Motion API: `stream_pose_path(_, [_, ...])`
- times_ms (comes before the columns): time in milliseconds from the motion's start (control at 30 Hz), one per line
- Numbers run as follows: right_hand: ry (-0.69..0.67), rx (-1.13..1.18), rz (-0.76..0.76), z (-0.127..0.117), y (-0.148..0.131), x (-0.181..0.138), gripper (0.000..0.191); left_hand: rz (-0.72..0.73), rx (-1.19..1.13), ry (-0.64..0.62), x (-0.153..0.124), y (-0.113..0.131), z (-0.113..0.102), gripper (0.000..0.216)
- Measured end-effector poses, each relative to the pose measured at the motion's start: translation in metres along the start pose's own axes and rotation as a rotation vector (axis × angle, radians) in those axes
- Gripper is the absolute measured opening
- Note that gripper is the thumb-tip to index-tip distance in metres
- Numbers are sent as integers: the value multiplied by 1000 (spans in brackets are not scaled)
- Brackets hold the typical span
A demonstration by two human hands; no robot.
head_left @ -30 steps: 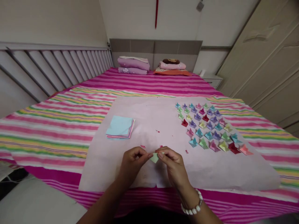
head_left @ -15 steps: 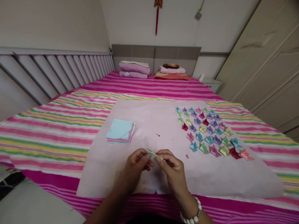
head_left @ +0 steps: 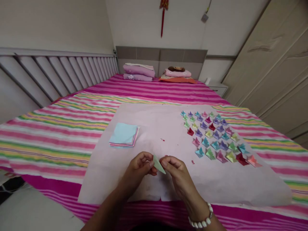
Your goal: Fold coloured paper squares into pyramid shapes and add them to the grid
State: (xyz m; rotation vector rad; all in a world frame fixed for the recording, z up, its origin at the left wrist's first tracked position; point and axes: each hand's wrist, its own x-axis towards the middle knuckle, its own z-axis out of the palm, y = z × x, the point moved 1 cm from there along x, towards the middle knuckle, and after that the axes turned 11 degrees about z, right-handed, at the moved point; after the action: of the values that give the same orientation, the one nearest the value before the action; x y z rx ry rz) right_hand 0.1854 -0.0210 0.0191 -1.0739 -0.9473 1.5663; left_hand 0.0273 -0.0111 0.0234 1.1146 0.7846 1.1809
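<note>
A small pale green folded paper is held up between my hands, above the white sheet. My left hand pinches its left side between thumb and fingers. On the other side, my right hand has thumb and fingertips closed on the paper's right edge. A stack of square coloured paper, light blue on top, lies ahead of my left hand. Rows of folded paper pieces in several colours stand beyond my right hand.
Tiny red scraps lie on the white sheet, which is spread over a striped bedspread. Folded purple bedding and a pink pile sit by the headboard. A bed rail runs along the left.
The green paper has turned in my fingers, from lying nearly flat to a steeper slant with a triangular face showing. My right hand has shifted slightly right and down.
</note>
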Motion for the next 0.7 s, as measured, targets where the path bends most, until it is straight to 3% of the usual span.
stream_pose_path(167, [-17,18,64,3,-2,-2,22,-11,36,-88,-1,3,-2,19])
stream_pose_path(467, [-52,-73,17,1,1,1,22,-5,71,-54,0,0,-2,23])
stream_pose_path(700, [173,-413,-213,5,1,1,9,67,222,68,0,-6,10,25])
